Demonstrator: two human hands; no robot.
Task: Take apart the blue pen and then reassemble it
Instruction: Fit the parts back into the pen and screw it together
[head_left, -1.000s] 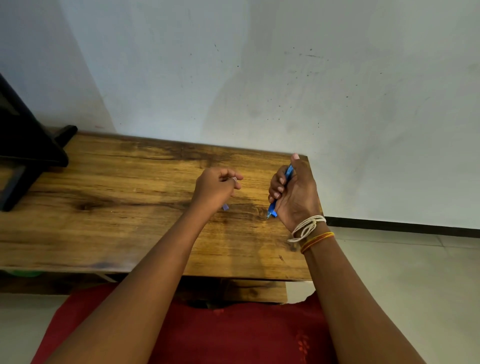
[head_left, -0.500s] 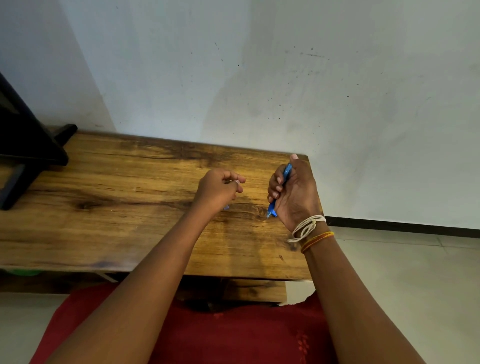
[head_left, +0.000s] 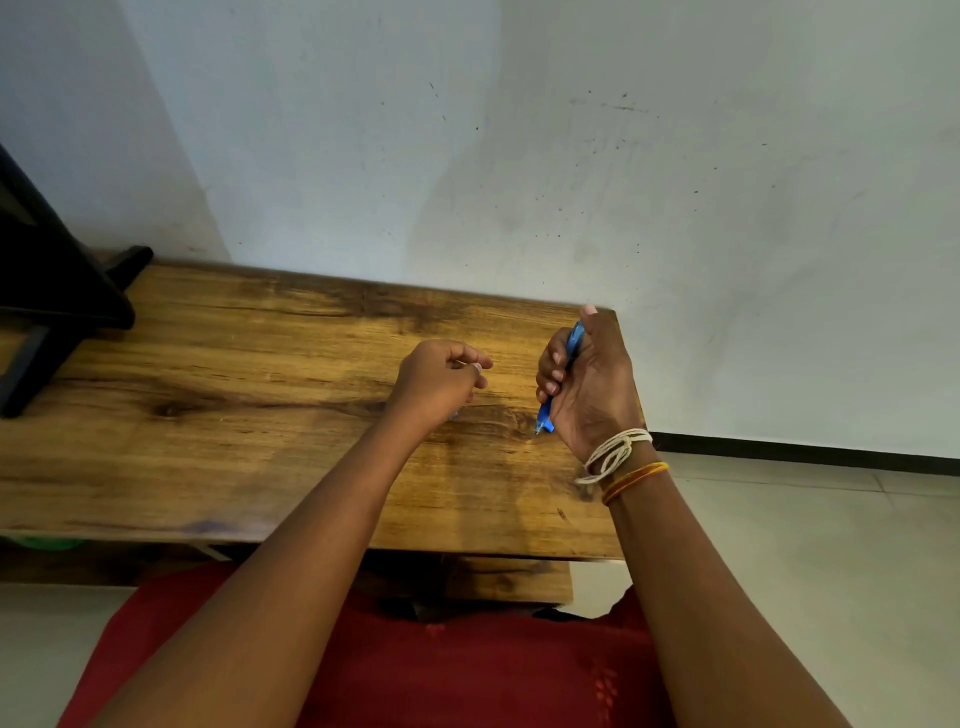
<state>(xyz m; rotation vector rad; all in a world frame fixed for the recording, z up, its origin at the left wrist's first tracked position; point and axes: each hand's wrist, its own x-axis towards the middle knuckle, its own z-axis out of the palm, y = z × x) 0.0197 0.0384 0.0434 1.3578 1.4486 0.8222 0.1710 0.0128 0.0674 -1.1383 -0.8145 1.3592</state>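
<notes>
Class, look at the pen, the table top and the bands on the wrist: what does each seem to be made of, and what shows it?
Pen: likely plastic; bright, even blue with a slight shine.
Table top: wood or wood-look laminate; brown grain, dark knots, smooth low sheen.
Bands: the white one looks like twisted cotton cord; the orange one like thin thread.

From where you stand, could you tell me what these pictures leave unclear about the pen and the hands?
- Head view: the middle of the pen is hidden inside the right hand; only its two ends show.
- Head view: whatever the left hand pinches is too small and mostly covered by its curled fingers to identify.
- Head view: the black object on the table is cut off by the left edge.
</notes>
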